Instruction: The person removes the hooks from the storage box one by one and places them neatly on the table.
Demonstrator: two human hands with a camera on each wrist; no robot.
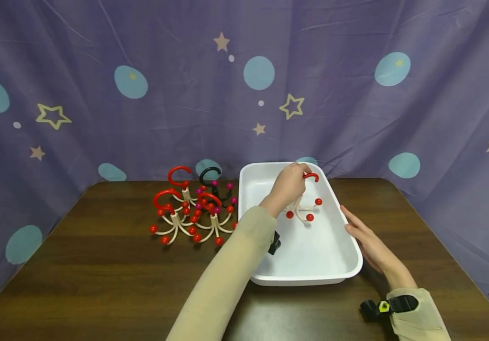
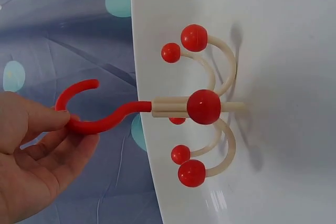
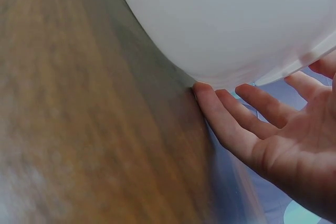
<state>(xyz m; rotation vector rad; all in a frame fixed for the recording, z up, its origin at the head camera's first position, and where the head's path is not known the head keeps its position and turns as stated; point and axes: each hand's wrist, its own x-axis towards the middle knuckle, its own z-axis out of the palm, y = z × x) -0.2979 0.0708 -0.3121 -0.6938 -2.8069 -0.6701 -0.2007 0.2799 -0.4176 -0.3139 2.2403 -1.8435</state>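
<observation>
In the head view my left hand (image 1: 289, 183) is over the white tray (image 1: 308, 255). It pinches the red hook of a hanger (image 2: 169, 107) between thumb and fingers. This hanger has cream curved arms tipped with red balls, and it stands upright inside the tray, its arms at or close to the tray's floor. My right hand (image 1: 370, 244) is at the tray's right side. In the right wrist view its extended fingers (image 3: 226, 121) touch the tray's outer wall, with the thumb up by the rim.
Left of the tray on the wooden table (image 1: 112, 265) stand several more hangers: red-hooked cream ones (image 1: 175, 222) and a black one (image 1: 215, 189) with magenta balls. They crowd close to the tray's left wall. A purple curtain (image 1: 185, 118) hangs behind the table.
</observation>
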